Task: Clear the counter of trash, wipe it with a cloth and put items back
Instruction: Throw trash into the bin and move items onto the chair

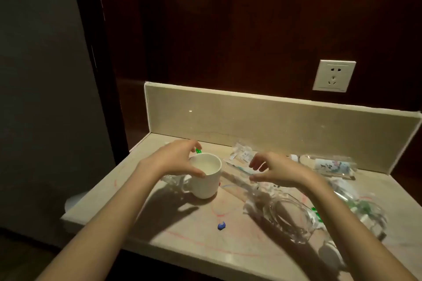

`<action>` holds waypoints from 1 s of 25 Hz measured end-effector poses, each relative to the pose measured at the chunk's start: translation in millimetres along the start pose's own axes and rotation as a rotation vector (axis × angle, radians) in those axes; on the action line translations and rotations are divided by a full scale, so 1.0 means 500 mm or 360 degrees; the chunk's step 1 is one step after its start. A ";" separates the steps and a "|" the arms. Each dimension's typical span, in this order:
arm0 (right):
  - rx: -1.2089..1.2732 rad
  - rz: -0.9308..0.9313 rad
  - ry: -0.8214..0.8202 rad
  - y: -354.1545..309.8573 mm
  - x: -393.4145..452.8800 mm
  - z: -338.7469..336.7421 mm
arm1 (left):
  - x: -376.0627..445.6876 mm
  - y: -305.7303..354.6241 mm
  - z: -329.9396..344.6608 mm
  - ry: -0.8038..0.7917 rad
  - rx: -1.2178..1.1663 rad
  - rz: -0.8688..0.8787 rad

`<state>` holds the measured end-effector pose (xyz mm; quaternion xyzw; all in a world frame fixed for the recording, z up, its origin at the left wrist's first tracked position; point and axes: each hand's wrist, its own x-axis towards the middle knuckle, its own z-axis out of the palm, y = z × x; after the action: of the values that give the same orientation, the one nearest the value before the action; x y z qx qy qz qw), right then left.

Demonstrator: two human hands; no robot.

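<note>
The left hand [175, 159] curls over the rim of a white mug [205, 175], thumb on the near lip and fingers round the far side, gripping it. The mug stands upright on the beige stone counter [182, 235], handle toward 8 o'clock, plain and unmarked, pale inside. The right hand [277, 170] hovers at the mug's 3 o'clock, fingers spread and loosely bent, holding nothing.

No writing can be read anywhere; the clear plastic bottle [328, 165] lying on its side at 2 o'clock carries a label with a floral picture, its text too blurred to make out.

Under the right hand lie clear plastic wrappers [242, 155], one holding a long thin item. At 4 o'clock sits a glass ashtray [290, 217], with more crumpled wrappers [365, 210] beyond it. A small blue scrap [221, 226] rests at 6 o'clock. Red scribbled lines mark the counter. A white wall socket [333, 76] sits above the backsplash [274, 116] at 1 o'clock.
</note>
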<state>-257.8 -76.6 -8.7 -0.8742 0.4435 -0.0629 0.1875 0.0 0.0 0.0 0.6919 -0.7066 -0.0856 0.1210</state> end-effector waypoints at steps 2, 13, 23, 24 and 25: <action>-0.0031 -0.0022 -0.0012 0.012 0.023 -0.005 | 0.019 0.020 0.015 -0.0117 -0.0072 -0.0045; -0.0113 -0.0258 -0.0045 0.029 0.089 0.030 | 0.014 0.011 0.060 0.0064 -0.0131 0.0131; -0.0031 -0.0176 -0.0030 0.016 0.122 0.013 | 0.094 -0.057 -0.078 0.0270 -0.0204 0.0239; -0.0025 -0.0154 -0.0031 0.018 0.121 0.010 | 0.115 -0.076 -0.093 0.0289 -0.0204 0.0155; -0.0016 -0.0135 -0.0034 0.020 0.119 0.007 | 0.138 -0.096 -0.106 0.0314 -0.0196 0.0062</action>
<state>-228.8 -128.4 -19.3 -0.8938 0.4043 -0.0592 0.1849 60.6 -67.6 40.4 0.6744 -0.6979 -0.0581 0.2339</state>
